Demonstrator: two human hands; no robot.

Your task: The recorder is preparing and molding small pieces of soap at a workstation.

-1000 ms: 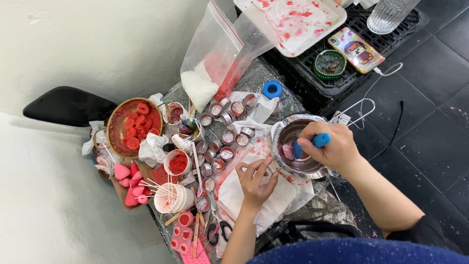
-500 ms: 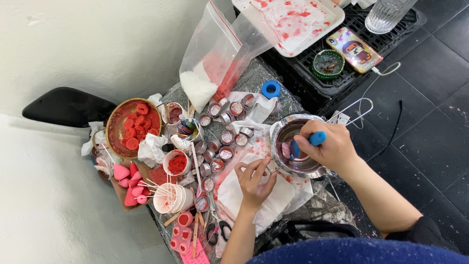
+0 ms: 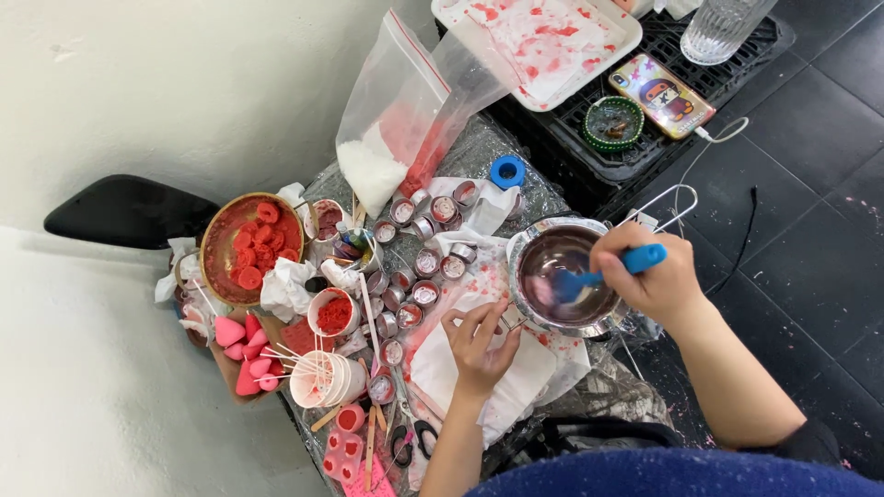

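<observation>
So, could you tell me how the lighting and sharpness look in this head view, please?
Head view: even, soft light with only faint shadows; glare spots shine on the metal bowl rim; the right hand holding the blue spatula and the left hand on the white paper look sharp, with no obvious blur; the dark sleeve at the bottom edge is soft.

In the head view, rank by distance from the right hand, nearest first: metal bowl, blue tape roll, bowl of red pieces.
1. Metal bowl, just beside the right hand.
2. Blue tape roll, up the table.
3. Bowl of red pieces, at the table's far end.
</observation>
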